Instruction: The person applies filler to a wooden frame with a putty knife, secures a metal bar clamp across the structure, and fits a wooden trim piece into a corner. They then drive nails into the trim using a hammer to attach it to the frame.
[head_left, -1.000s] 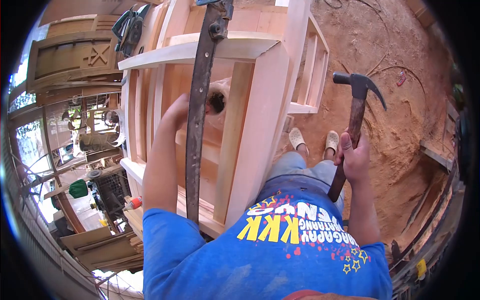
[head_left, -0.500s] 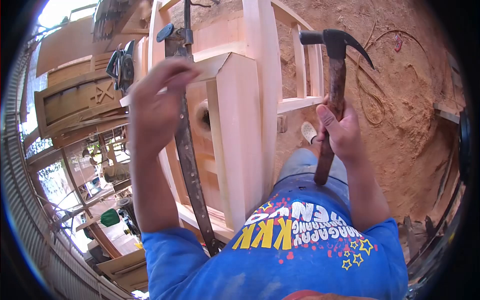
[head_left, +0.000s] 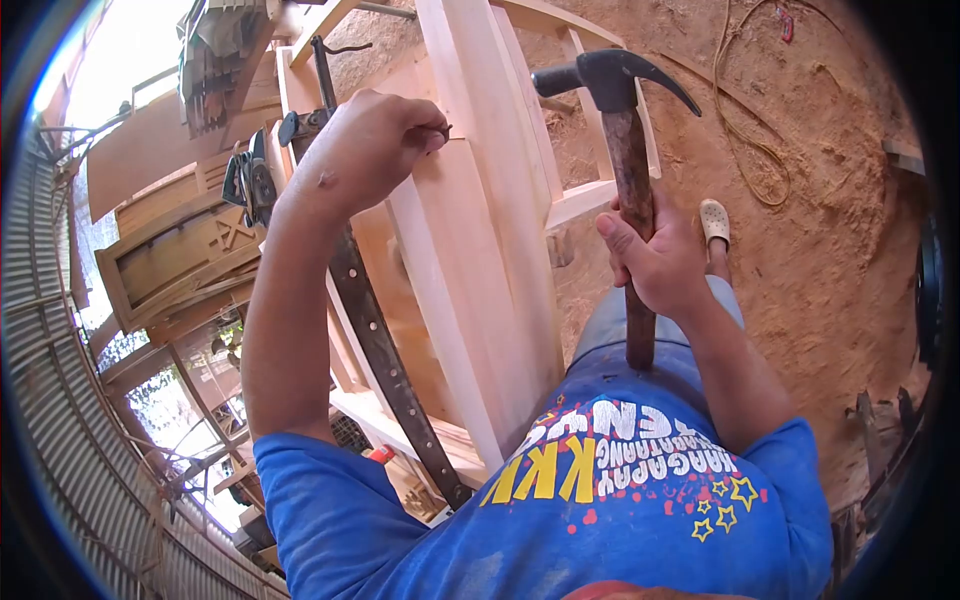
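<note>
- Reddish-brown earth [head_left: 810, 330], rough and crumbly, spreads under the work, and looks strewn with shavings or dust.
- Nearest is the wearer's blue T-shirt [head_left: 640, 510], its cloth dusty, printed with white and yellow lettering, yellow star outlines and red spots.
- Right hand [head_left: 660, 252] is wrapped around the handle of a claw hammer [head_left: 630, 155], the thumb laid along the wood. It stands nearly upright in front of the waist, butt near the shirt hem. Its handle is brown, worn and mottled; its head is dark metal, with a blunt round face at one end and a long curved claw at the other.
- Left hand [head_left: 380, 140] is bent over with fingertips pinched together on a small dark piece [head_left: 446, 131], too small to name surely, beside a joint seam in the timber.
- Under that hand lies a pale wooden frame [head_left: 480, 230], made of smooth, straight-edged boards with soft pinkish grain.
- Across it runs a bar clamp [head_left: 388, 362], its flat dark steel bar pierced by a row of round holes.
- Beyond, at left, stand a panelled wooden door [head_left: 185, 265] with a raised X-shaped motif and a ribbed corrugated metal sheet [head_left: 80, 430].
</note>
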